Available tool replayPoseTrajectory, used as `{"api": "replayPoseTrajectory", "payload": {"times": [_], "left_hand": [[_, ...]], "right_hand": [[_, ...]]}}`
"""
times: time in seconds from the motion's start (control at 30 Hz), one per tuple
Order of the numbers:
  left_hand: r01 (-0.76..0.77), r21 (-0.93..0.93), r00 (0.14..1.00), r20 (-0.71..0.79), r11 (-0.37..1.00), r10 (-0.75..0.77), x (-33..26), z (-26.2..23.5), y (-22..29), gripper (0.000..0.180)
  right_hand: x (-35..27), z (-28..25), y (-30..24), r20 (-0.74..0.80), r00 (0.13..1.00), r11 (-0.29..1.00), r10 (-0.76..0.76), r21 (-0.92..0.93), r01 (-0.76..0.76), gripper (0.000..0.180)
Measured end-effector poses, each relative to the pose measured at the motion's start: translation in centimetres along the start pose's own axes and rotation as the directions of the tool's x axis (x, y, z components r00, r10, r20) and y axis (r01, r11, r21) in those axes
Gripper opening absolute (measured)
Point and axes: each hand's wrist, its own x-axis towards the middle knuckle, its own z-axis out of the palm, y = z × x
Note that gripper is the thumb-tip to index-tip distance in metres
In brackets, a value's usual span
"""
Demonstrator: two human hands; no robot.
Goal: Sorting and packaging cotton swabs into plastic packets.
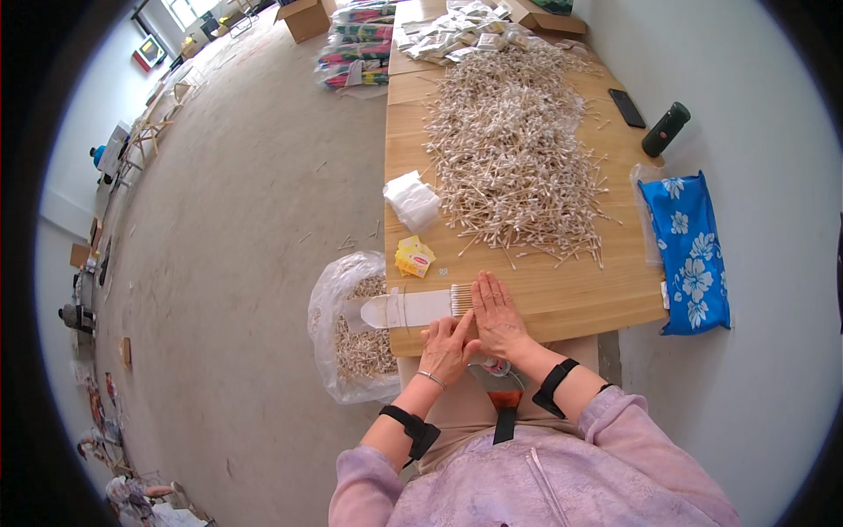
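Note:
A row of cotton swabs (461, 299) lies side by side at the end of a white strip (421, 309), near the table's front left corner. My right hand (498, 318) lies flat against the right ends of the swabs, its fingers stretched out and pointing away from me. My left hand (446, 351) is at the near side of the row, its index finger extended toward the swabs and touching or almost touching my right hand. Its other fingers are bent and partly hidden. Neither hand shows anything gripped. Beyond them spreads a large heap of loose cotton swabs (518, 149).
Left of the heap are clear plastic bags (411, 200) and yellow cards (414, 256). A plastic sack of swabs (360, 347) stands beside the table's left edge. Filled packets (465, 35) pile up at the back. A phone (626, 107), dark bottle (666, 129) and blue flowered pouch (689, 250) line the right.

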Motion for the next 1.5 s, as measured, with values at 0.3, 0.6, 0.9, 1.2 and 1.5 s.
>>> {"api": "replayPoseTrajectory", "payload": {"times": [0.3,0.6,0.9,1.2,1.5], "left_hand": [[0.019,0.005,0.999,0.042,1.0,-0.02,0.2,-0.1,0.2,0.059],[0.054,0.006,0.998,0.042,0.999,-0.054,0.5,0.0,0.3,0.065],[0.061,0.032,0.994,0.085,0.998,-0.063,0.8,0.1,0.3,0.07],[0.104,0.031,0.988,0.113,0.994,-0.107,1.5,-0.3,0.6,0.072],[0.092,0.041,0.991,0.089,0.995,-0.095,1.6,-0.1,0.4,0.07]], "right_hand": [[0.0,-0.1,0.1,-0.002,1.0,1.0,0.005,0.028,-0.005,0.098],[0.1,0.1,0.1,-0.063,0.998,0.999,-0.018,-0.049,0.015,0.096],[0.1,0.1,0.1,-0.012,1.0,0.999,0.009,-0.039,-0.01,0.092],[0.1,-0.1,0.1,-0.02,1.0,0.997,0.002,-0.078,-0.004,0.094],[0.1,-0.6,-0.1,0.038,0.999,0.999,0.018,-0.052,-0.016,0.094]]}}
